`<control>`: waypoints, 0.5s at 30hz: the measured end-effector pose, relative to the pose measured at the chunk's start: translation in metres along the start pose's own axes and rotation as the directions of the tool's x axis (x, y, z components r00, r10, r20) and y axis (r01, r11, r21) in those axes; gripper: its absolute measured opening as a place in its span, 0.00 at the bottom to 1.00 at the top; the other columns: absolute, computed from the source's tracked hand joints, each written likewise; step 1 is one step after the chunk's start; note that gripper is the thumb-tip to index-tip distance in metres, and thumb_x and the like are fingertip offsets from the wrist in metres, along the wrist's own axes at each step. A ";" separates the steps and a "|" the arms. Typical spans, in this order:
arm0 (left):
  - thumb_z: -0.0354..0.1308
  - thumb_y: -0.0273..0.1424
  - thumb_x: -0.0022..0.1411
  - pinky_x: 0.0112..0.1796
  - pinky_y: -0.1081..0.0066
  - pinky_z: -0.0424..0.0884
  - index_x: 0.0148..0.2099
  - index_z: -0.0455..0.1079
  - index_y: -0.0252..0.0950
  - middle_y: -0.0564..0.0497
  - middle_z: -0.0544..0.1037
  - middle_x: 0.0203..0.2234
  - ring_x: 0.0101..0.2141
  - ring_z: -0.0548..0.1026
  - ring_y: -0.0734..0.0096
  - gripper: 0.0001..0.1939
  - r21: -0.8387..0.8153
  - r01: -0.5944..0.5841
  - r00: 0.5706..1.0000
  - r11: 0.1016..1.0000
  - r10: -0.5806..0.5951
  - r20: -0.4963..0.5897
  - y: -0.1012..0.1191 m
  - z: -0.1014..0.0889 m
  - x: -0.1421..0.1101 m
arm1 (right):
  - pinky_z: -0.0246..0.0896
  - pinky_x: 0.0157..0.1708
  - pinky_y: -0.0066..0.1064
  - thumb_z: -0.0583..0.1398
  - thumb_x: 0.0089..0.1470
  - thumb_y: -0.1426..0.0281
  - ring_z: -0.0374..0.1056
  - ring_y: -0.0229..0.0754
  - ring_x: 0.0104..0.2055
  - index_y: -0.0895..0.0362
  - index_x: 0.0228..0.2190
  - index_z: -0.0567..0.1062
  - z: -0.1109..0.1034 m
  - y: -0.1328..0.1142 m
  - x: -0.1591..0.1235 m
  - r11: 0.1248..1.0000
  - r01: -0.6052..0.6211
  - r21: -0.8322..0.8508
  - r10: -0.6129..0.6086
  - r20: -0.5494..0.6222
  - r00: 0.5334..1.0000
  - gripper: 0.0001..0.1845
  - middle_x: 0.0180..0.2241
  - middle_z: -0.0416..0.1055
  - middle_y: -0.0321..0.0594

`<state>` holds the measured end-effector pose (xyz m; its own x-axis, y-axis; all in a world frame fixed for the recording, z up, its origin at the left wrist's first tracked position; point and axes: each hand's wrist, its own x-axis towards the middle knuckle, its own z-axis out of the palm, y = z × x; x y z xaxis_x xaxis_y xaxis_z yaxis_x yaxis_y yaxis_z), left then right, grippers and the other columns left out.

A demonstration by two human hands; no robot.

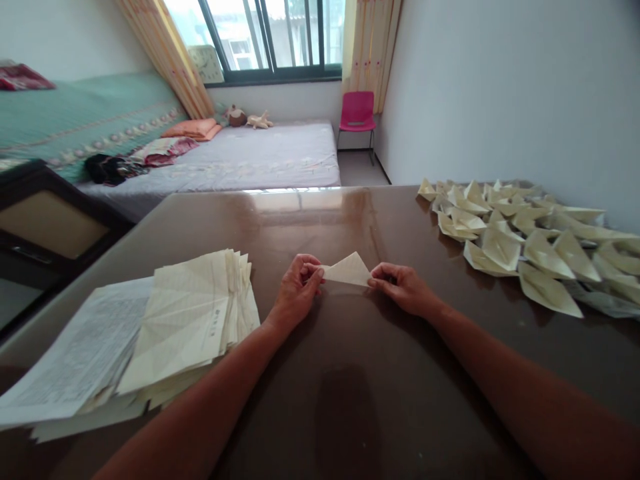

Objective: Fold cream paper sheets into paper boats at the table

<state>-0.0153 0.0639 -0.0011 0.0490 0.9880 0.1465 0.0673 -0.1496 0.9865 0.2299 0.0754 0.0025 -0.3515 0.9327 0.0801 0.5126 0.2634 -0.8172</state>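
Note:
A small cream-coloured paper boat (351, 270) is held just above the brown tabletop, its pointed peak upward. My left hand (299, 288) pinches its left tip between thumb and fingers. At the opposite corner, my right hand (400, 287) grips the boat's right end the same way. Part of each end is hidden by the fingertips. Many finished-looking folded paper boats (500, 243) lie crowded together on the right of the table, beyond my right hand. To the left of my left forearm rests a pile of creased paper sheets (185, 317).
The glossy brown table (310, 227) reflects the window light. Printed white sheets (85, 343) lie at its left side. A dark cabinet (55, 233) stands to the left. Behind the table are a bed (280, 153) and a pink chair (357, 112); a wall runs along the right.

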 end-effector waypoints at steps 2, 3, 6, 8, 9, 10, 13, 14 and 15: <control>0.57 0.38 0.61 0.25 0.80 0.68 0.41 0.61 0.39 0.56 0.69 0.28 0.29 0.71 0.76 0.11 0.039 -0.032 0.999 0.999 0.032 -0.007 0.002 0.001 -0.001 | 0.57 0.29 0.27 0.58 0.54 0.59 0.63 0.37 0.28 0.57 0.30 0.74 0.001 0.000 -0.001 1.000 0.005 0.017 -0.005 0.006 1.000 0.14 0.25 0.72 0.35; 0.55 0.38 0.62 0.25 0.80 0.68 0.41 0.60 0.39 0.56 0.68 0.28 0.29 0.71 0.77 0.10 0.063 -0.045 0.999 0.997 0.045 -0.006 0.002 0.002 -0.002 | 0.57 0.29 0.27 0.58 0.54 0.58 0.63 0.37 0.28 0.57 0.30 0.74 0.002 0.000 -0.001 1.000 0.004 0.019 -0.004 0.007 1.000 0.14 0.25 0.72 0.35; 0.53 0.38 0.64 0.25 0.80 0.67 0.40 0.60 0.39 0.57 0.67 0.28 0.28 0.71 0.77 0.08 0.120 -0.072 0.997 0.990 0.072 -0.002 0.005 0.002 -0.004 | 0.56 0.27 0.27 0.58 0.54 0.58 0.62 0.36 0.27 0.57 0.29 0.74 0.003 -0.002 -0.001 1.000 -0.012 0.011 0.012 0.006 1.000 0.15 0.25 0.71 0.35; 0.51 0.38 0.65 0.25 0.80 0.67 0.40 0.59 0.39 0.57 0.67 0.27 0.27 0.71 0.78 0.08 0.151 -0.094 0.996 0.984 0.094 0.002 0.005 0.002 -0.005 | 0.55 0.27 0.27 0.58 0.54 0.58 0.61 0.36 0.26 0.57 0.29 0.74 0.003 -0.003 -0.001 1.000 -0.027 0.011 0.027 0.004 1.000 0.15 0.25 0.70 0.34; 0.51 0.37 0.65 0.25 0.80 0.67 0.40 0.60 0.39 0.57 0.67 0.27 0.27 0.70 0.78 0.08 0.167 -0.107 0.994 0.980 0.108 0.002 0.005 0.002 -0.006 | 0.55 0.26 0.26 0.59 0.53 0.58 0.61 0.36 0.26 0.57 0.28 0.74 0.003 -0.004 -0.001 0.999 -0.035 0.018 0.035 0.001 0.999 0.15 0.24 0.70 0.34; 0.50 0.37 0.66 0.25 0.80 0.67 0.40 0.60 0.39 0.57 0.67 0.26 0.26 0.70 0.78 0.07 0.185 -0.118 0.993 0.976 0.120 0.002 0.005 0.002 -0.006 | 0.55 0.26 0.26 0.59 0.53 0.58 0.60 0.35 0.26 0.57 0.28 0.74 0.003 -0.005 -0.002 0.999 -0.041 0.030 0.041 -0.002 0.999 0.15 0.24 0.70 0.34; 0.50 0.36 0.66 0.24 0.79 0.68 0.40 0.62 0.38 0.56 0.68 0.26 0.24 0.69 0.79 0.07 0.213 -0.118 0.993 0.970 0.118 0.013 0.004 0.001 -0.006 | 0.55 0.26 0.26 0.59 0.53 0.57 0.60 0.35 0.25 0.57 0.28 0.73 0.004 -0.007 -0.003 0.996 -0.055 0.065 0.055 -0.001 0.998 0.15 0.24 0.69 0.34; 0.50 0.36 0.65 0.24 0.79 0.69 0.40 0.63 0.38 0.56 0.68 0.26 0.24 0.70 0.78 0.07 0.208 -0.106 0.994 0.972 0.106 0.013 0.003 0.001 -0.005 | 0.55 0.26 0.26 0.59 0.53 0.57 0.60 0.35 0.26 0.57 0.28 0.73 0.005 -0.008 -0.003 0.996 -0.058 0.071 0.058 0.001 0.998 0.15 0.24 0.68 0.34; 0.51 0.36 0.65 0.25 0.78 0.70 0.40 0.64 0.37 0.55 0.69 0.26 0.25 0.70 0.77 0.08 0.193 -0.092 0.996 0.977 0.093 0.004 0.003 0.001 -0.005 | 0.55 0.26 0.27 0.59 0.53 0.57 0.60 0.35 0.26 0.57 0.28 0.73 0.005 -0.008 -0.003 0.996 -0.058 0.075 0.058 0.001 0.998 0.15 0.24 0.68 0.34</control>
<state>-0.0142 0.0588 0.0011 0.0593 0.9696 0.2374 0.2534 -0.2447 0.9359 0.2228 0.0692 0.0054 -0.3218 0.9463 0.0321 0.4720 0.1897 -0.8609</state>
